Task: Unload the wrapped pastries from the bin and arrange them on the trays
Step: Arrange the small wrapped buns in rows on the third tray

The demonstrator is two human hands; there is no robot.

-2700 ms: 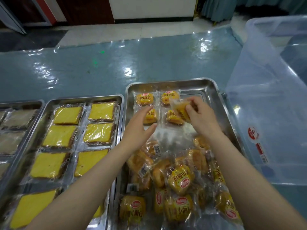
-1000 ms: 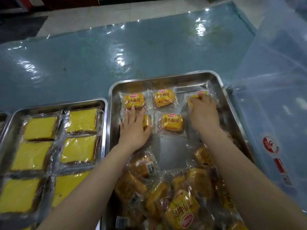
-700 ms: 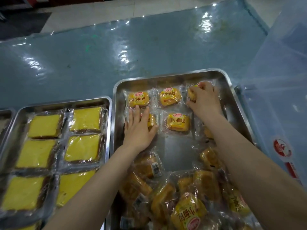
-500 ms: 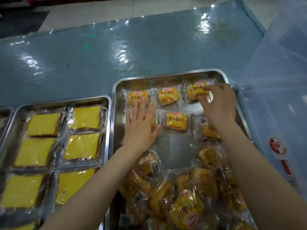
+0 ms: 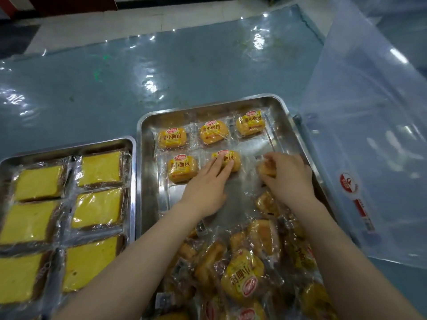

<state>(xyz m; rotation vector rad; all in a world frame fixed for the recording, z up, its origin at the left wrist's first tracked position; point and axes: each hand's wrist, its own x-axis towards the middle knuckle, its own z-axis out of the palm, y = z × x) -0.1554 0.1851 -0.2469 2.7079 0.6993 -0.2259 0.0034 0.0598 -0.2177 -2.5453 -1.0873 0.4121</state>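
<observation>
Presently five small bread packets sit in rows at the far end of the steel tray [image 5: 298, 135]. The left hand [image 5: 208, 183] lies flat, fingers straight on the second-row packet [image 5: 227, 159], apparently steadying it. The right hand [image 5: 287, 176] grips a sixth packet [image 5: 266, 169] beside it, likely completing that row. An unsorted pile [image 5: 245, 269] crowds the near end; cake slices [image 5: 99, 169] fill the neighbouring tray; the clear bin [image 5: 369, 135] stands right.
</observation>
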